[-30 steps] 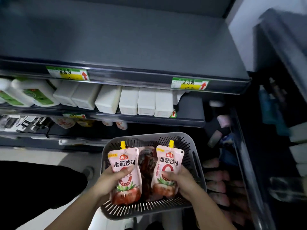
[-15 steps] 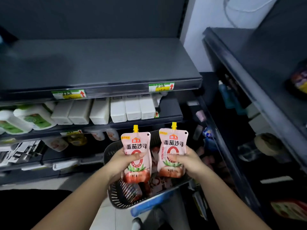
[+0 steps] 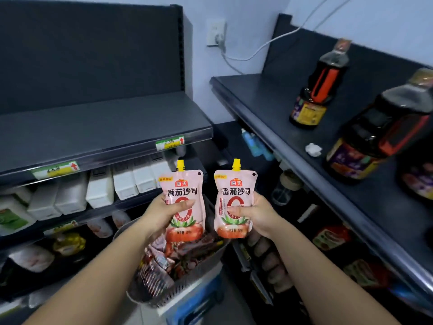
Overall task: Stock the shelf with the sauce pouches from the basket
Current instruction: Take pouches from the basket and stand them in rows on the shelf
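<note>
The left hand (image 3: pixel 161 215) gripped one tomato sauce pouch (image 3: pixel 185 191) round its middle, thumb laid across the front, and the right hand (image 3: pixel 257 214) gripped a second tomato sauce pouch (image 3: pixel 235 188) the same way. Both pouches stood upright, yellow spouts up, side by side but apart, above the grey basket (image 3: pixel 161 299) and below the front edge of the bare dark shelf (image 3: pixel 105 127). To place them well, they would probably need lifting over that front edge and its price tag (image 3: pixel 169 143), then setting down on their flat bottoms, labels outward and close together so neither toppled; such soft pouches likely sag if squeezed hard. More packets (image 3: pixel 161 256) lay in the basket. White cartons (image 3: pixel 100 191) filled the shelf underneath, and on the right-hand shelf stood a far sauce bottle (image 3: pixel 316 87) and a near sauce bottle (image 3: pixel 379 137) with a crumpled white scrap (image 3: pixel 313 149) between them, none in the likely path.
</note>
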`<state>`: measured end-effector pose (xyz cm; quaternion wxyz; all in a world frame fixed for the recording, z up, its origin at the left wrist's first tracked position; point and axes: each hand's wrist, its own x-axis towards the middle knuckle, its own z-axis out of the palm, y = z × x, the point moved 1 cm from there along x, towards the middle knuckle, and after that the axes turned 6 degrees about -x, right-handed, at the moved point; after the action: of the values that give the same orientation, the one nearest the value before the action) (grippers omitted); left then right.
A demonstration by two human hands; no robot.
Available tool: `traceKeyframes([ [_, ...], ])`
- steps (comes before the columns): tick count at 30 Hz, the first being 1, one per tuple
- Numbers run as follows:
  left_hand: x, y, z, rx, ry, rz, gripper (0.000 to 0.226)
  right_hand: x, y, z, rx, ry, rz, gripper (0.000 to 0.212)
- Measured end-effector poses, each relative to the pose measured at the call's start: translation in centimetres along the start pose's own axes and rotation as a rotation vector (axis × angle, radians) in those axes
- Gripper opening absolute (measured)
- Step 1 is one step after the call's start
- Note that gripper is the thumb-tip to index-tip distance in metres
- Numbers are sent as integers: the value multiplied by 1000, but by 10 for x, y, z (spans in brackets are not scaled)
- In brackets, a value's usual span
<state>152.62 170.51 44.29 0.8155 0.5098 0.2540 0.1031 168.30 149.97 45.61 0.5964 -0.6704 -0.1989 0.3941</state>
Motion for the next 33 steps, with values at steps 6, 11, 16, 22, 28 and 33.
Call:
traceKeyframes([
  [6, -28, 10, 81, 57, -155, 106, 62, -87, -26, -50, 3, 81, -79, 58],
  [11, -66, 0, 152, 125, -325, 141, 54, -181, -28, -85, 39, 171, -144, 45],
  [16, -115, -23, 241, 178, -461, 158, 39, -290, -22, -123, 23, 321, -215, 40],
  [22, -170, -50, 345, 205, -625, 143, 46, -413, -12, -167, 47, 535, -265, 40],
  [28, -204, -71, 438, 225, -840, 89, 34, -514, -4, -200, 86, 757, -318, 42],
  [33, -229, -91, 512, 240, -1002, 46, 47, -575, -2, -217, 49, 948, -328, 44],
])
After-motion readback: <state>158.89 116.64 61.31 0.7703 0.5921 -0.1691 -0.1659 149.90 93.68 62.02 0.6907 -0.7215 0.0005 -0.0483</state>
